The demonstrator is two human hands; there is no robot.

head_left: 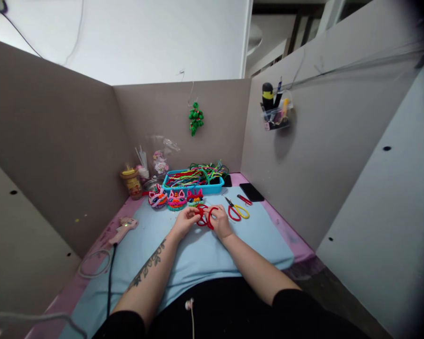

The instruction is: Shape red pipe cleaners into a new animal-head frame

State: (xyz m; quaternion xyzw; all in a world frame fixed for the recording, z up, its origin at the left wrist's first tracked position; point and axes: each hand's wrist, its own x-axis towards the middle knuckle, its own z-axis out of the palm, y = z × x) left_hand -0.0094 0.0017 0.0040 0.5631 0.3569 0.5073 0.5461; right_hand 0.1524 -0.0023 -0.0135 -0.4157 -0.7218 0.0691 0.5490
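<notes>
Hands are seen together over the pale blue mat: a looped red pipe cleaner is pinched between the left hand and the right hand, fingers closed narrowly on it at the mat's far middle. Red-and-yellow-handled scissors lie just right of it. Three bright fuzzy animal-face figures are lined up beyond, before a blue plastic tray of coloured pipe cleaners. A pink glue gun rests at the left.

Craft booth: cardboard walls, pipe-cleaner tray, glue gun
</notes>
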